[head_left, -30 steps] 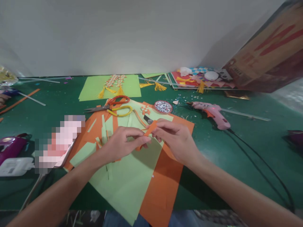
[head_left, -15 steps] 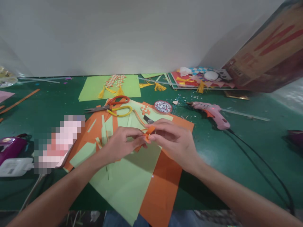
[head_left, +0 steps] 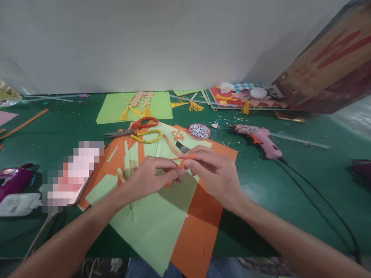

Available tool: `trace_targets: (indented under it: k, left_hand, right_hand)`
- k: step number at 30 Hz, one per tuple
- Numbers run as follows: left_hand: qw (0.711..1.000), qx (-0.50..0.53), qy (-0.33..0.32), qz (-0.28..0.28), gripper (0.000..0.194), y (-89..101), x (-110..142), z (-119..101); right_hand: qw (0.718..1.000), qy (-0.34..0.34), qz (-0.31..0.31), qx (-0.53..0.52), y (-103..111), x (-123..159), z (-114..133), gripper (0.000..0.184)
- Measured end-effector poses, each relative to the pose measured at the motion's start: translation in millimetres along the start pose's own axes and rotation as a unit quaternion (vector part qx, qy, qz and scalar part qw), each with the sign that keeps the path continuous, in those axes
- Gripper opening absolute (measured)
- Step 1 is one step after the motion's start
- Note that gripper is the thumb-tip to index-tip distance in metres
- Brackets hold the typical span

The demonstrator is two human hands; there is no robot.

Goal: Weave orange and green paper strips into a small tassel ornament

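My left hand [head_left: 158, 174] and my right hand [head_left: 216, 175] meet above the pale green paper [head_left: 153, 231]. Between their fingertips is an orange paper strip [head_left: 181, 165], pinched from both sides; part of it is hidden by the fingers. Just beyond my right hand lies a dark blade-like tool [head_left: 182, 146], its rear covered by the hand. A small woven orange-and-white paper piece [head_left: 177, 134] rests behind it. Scissors with red and yellow handles [head_left: 146, 131] lie open past my left hand. Orange paper [head_left: 199, 227] shows under the green sheet.
To the right lies a pink glue gun [head_left: 261, 139] with its cord. A round dish of googly eyes [head_left: 199, 131] sits at centre back. Phone [head_left: 77, 173] and white charger [head_left: 19, 204] are at left. Woven pieces with yellow tassels [head_left: 140, 102] lie on green sheets along the wall.
The orange strip has gone from a raised loop to a flatter fold between my fingers. My right fingertips have shifted slightly over it; other things have stayed in place.
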State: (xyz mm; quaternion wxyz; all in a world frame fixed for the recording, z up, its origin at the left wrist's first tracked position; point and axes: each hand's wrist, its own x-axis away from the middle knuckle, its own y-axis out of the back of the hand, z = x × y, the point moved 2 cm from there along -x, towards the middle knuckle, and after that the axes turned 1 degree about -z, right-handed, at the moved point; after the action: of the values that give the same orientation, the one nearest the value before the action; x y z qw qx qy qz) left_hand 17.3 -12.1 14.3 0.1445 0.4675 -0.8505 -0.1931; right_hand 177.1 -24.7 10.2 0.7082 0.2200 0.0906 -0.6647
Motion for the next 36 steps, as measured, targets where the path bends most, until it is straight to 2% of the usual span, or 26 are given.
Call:
trace_targets:
  k: [4,8,11,14,16,21,26,31,36]
  left_hand:
    - [1.000,0.015,-0.003,0.002,0.030,-0.7,0.1,1.4]
    - [0.992,0.126,0.000,-0.017,0.032,-0.2,0.6,3.9]
    - [0.976,0.218,0.005,0.010,0.030,-0.5,0.2,7.0]
    - [0.963,0.265,-0.001,0.050,0.021,-0.1,-0.9,8.1]
    - [0.959,0.277,0.004,0.064,0.017,0.5,-1.6,8.0]
    - [0.953,0.293,0.017,0.070,0.018,1.0,-1.8,6.8]
    - [0.954,0.287,0.026,0.085,0.019,1.1,-0.4,6.1]
    - [0.953,0.287,0.031,0.092,0.020,1.3,-0.7,7.2]
    - [0.953,0.289,0.035,0.086,0.020,1.5,-0.4,5.7]
  right_hand:
    - [1.000,0.001,0.002,-0.021,-0.3,-0.4,0.3,0.018]
    - [0.999,-0.005,0.019,-0.046,-0.5,-0.7,0.1,0.017]
    - [0.995,-0.032,0.035,-0.088,-0.9,-0.1,-2.0,0.018]
    - [0.982,-0.073,0.059,-0.163,-1.9,0.3,-4.6,0.013]
    - [0.978,-0.084,0.066,-0.181,-1.8,0.0,-5.3,0.010]
    - [0.986,-0.072,0.055,-0.139,0.1,-0.9,-5.8,0.009]
    - [0.968,-0.106,0.092,-0.207,-2.1,1.9,-8.6,0.011]
    - [0.978,-0.089,0.087,-0.169,-1.3,2.4,-9.2,0.011]
    - [0.967,-0.120,0.107,-0.196,-2.4,1.6,-7.1,0.011]
